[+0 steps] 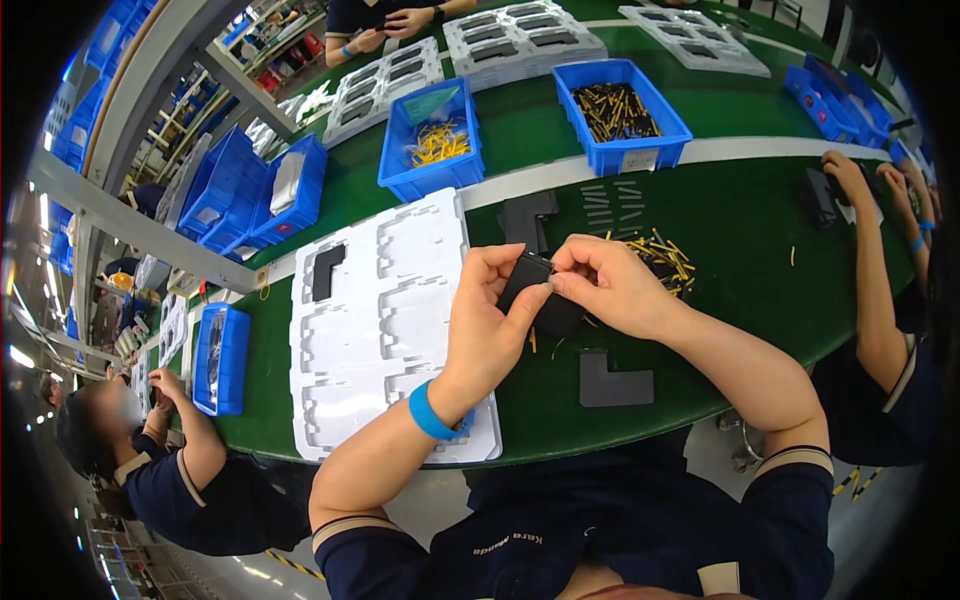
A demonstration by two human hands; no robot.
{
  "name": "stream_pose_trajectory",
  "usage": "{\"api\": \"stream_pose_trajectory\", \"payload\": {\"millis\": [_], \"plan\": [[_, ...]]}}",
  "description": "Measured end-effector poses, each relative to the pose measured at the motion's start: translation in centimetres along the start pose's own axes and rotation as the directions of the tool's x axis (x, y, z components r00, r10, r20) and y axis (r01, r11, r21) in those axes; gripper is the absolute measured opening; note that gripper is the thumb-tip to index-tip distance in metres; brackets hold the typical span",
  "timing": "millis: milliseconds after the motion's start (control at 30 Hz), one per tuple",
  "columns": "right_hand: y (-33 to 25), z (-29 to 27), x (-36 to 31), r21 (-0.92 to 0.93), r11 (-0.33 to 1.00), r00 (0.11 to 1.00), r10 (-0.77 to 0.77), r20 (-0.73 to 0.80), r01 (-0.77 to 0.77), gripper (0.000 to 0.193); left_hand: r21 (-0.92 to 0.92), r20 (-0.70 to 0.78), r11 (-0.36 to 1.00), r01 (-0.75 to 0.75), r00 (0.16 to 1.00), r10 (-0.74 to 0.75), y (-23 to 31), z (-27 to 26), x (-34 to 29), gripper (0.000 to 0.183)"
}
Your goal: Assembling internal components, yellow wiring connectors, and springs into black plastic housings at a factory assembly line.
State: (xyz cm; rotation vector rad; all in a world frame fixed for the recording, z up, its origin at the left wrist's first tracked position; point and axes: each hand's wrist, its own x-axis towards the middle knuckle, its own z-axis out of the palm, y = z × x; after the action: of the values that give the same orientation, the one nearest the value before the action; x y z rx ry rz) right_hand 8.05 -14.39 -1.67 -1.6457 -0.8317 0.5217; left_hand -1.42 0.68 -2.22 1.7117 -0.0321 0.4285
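Observation:
My left hand (482, 318), with a blue band at the wrist, grips a black block-like part (522, 279) above the table. The thumb and fingers of my right hand (618, 288) are pinched at the part's upper right edge; what they hold there is too small to make out. Below the hands lies more black material, partly covered by them. A pile of yellow-and-black strips (668, 262) lies just beyond my right hand. Nearer me rests a flat black L-shaped piece (612, 384). Another black piece (524, 218) lies beyond my hands, beside rows of small grey strips (612, 205).
At left, a white moulded tray (355, 365) carries one black L-shaped piece (327, 272). Blue bins (432, 180) (640, 150) with yellow and black strips stand behind on the green table (740, 250). White trays (520, 50) are stacked farther back. Other people work at left, right and across.

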Motion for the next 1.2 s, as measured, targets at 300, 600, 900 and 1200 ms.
{"api": "stream_pose_trajectory", "payload": {"millis": [300, 600, 900, 1200], "plan": [[-0.6, -1.4, 0.1, 0.122, 0.99, 0.997, 0.069, -0.027, -0.066, 0.009, 0.043, 0.014, 0.998, 0.049, 0.999, -0.05, -0.3, -1.0, 0.5, 0.031], [-0.3, -1.5, 0.1, -0.248, 0.94, 0.969, -0.245, -0.008, 0.236, 0.005, 0.33, 0.055, 0.944, 0.005, 0.998, -0.025, 0.1, -1.1, 0.6, 0.01], [0.0, -1.6, 0.5, 0.235, 0.937, 0.966, -0.239, -0.102, 0.257, 0.007, 0.378, 0.063, 0.926, -0.001, 0.998, -0.025, 0.1, -1.2, 0.7, 0.009], [-0.2, -1.3, 0.8, 0.259, 0.965, 0.996, 0.071, -0.061, -0.053, 0.012, 0.003, 0.012, 0.985, 0.173, 0.985, -0.173, -0.3, -0.6, 0.5, 0.027]]}}
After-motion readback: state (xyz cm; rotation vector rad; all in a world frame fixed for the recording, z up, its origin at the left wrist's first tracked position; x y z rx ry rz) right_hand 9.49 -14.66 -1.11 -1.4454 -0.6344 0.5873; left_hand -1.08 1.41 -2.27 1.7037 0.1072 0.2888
